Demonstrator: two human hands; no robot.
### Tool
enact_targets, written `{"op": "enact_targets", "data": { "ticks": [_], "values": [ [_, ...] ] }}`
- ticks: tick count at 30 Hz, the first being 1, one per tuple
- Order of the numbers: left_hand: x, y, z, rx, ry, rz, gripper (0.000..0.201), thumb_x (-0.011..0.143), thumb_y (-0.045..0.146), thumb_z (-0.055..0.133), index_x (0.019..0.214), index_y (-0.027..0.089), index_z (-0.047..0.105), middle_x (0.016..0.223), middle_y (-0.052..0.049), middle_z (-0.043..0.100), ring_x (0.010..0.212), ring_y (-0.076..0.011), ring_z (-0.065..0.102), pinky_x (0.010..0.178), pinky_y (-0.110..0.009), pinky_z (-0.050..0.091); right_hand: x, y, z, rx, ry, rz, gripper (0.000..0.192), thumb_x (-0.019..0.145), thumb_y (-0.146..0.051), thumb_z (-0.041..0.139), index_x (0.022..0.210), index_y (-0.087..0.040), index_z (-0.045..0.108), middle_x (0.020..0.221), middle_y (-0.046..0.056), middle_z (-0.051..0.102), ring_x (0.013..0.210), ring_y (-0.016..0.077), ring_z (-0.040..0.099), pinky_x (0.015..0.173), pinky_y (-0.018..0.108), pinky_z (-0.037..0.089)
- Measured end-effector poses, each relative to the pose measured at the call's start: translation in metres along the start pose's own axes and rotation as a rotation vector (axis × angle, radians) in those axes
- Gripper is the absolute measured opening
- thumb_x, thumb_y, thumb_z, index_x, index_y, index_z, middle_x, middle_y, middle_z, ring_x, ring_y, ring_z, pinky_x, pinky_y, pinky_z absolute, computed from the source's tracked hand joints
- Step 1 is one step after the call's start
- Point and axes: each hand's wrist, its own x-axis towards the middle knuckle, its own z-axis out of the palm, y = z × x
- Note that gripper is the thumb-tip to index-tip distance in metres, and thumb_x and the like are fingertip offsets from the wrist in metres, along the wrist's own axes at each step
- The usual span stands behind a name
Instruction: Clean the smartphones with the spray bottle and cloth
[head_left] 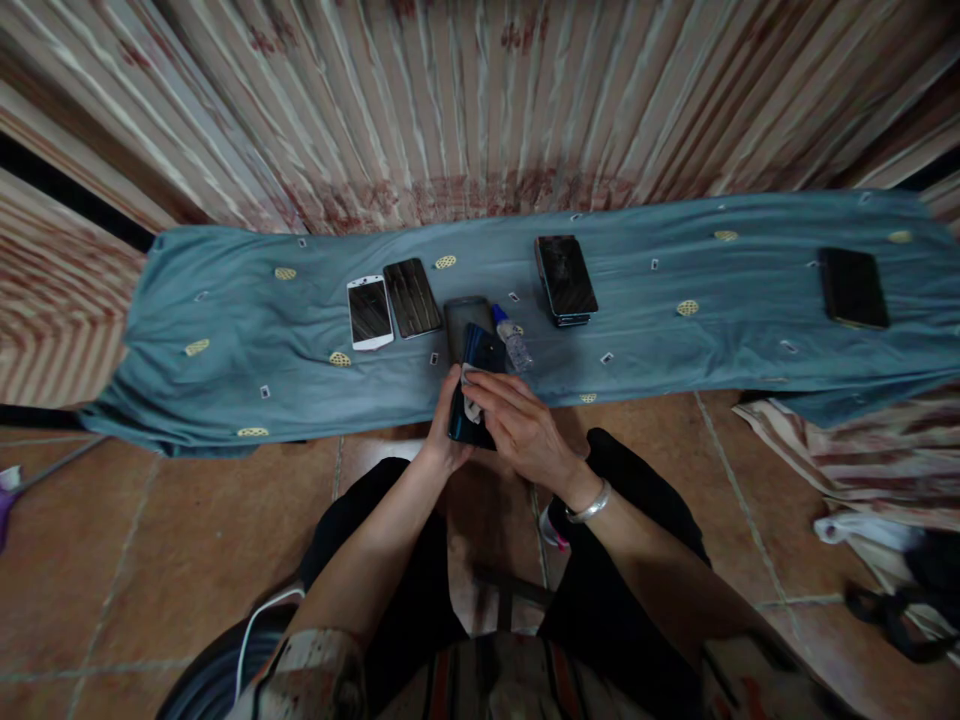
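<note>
1. While a silver bracelet (589,503) circles the right wrist, the right hand (529,425) pinches a white cloth (472,408) and presses it to a dark blue phone (484,345), held over the near edge of the bench (645,350).
2. The left hand (445,435) has its grip closed around the phone's left side; the fingers beneath are hidden.
3. Just beyond, a grey-black phone (466,310) lies partly behind the blue one; whether the two touch cannot be told.
4. Close to its right is a clear bottle (516,345) with a blue cap.
5. Toward the bench's left end, a white-framed phone (370,313) and a black phone (412,298) lie side by side.
6. Nearer the far edge, right of the bottle, sits a stack of dark phones (566,278).
7. Well apart, a black device (854,288) rests near the right end.
8. Past the far edge hangs a striped curtain (480,120).
</note>
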Motion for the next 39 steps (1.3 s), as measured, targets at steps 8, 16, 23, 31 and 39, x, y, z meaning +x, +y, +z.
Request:
{"op": "enact_targets", "data": {
  "ticks": [8,16,23,31,39],
  "values": [
    [-0.011,-0.007,0.017,-0.043,0.099,0.005,0.029,0.099,0.027,0.046,0.095,0.014,0.072,0.089,-0.003,0.075,0.106,-0.0161,0.069,0.105,-0.027,0.046,0.008,0.017,-0.006,-0.008,0.006,0.076,0.042,0.099,-0.014,0.039,0.135,-0.019,0.061,0.138,0.012,0.063,0.131,0.0225,0.055,0.112,0.046,0.048],
    [-0.014,-0.01,0.011,0.085,0.019,-0.065,0.029,0.1,0.03,0.044,0.114,0.018,0.067,0.097,-0.003,0.076,0.107,-0.0222,0.07,0.101,-0.041,0.054,0.015,0.034,-0.008,-0.034,0.001,0.132,0.047,0.095,-0.011,0.039,0.136,-0.022,0.059,0.142,0.009,0.06,0.134,0.0236,0.052,0.114,0.051,0.044],
    [-0.012,-0.006,0.001,0.128,-0.105,-0.076,0.028,0.094,0.037,0.056,0.115,0.021,0.064,0.1,-0.004,0.076,0.098,-0.0238,0.073,0.088,-0.045,0.062,0.017,0.042,-0.01,-0.034,0.01,0.176,0.052,0.093,-0.009,0.038,0.14,-0.023,0.056,0.145,0.009,0.058,0.137,0.023,0.05,0.116,0.052,0.042],
    [-0.015,0.002,0.007,0.128,-0.081,-0.083,0.034,0.101,0.036,0.039,0.11,0.017,0.065,0.091,-0.006,0.077,0.098,-0.0239,0.074,0.088,-0.044,0.061,0.012,0.048,-0.008,-0.082,0.05,0.195,0.047,0.093,-0.008,0.039,0.134,-0.016,0.061,0.139,0.013,0.062,0.132,0.0228,0.054,0.113,0.049,0.045],
    [-0.012,0.006,0.003,0.081,-0.144,-0.112,0.044,0.1,0.046,0.041,0.128,0.018,0.062,0.105,-0.01,0.077,0.104,-0.0274,0.072,0.091,-0.047,0.059,0.009,0.05,-0.005,-0.089,0.064,0.236,0.044,0.093,-0.011,0.041,0.13,-0.02,0.064,0.136,0.01,0.065,0.13,0.0232,0.057,0.112,0.05,0.047]
  ]
}}
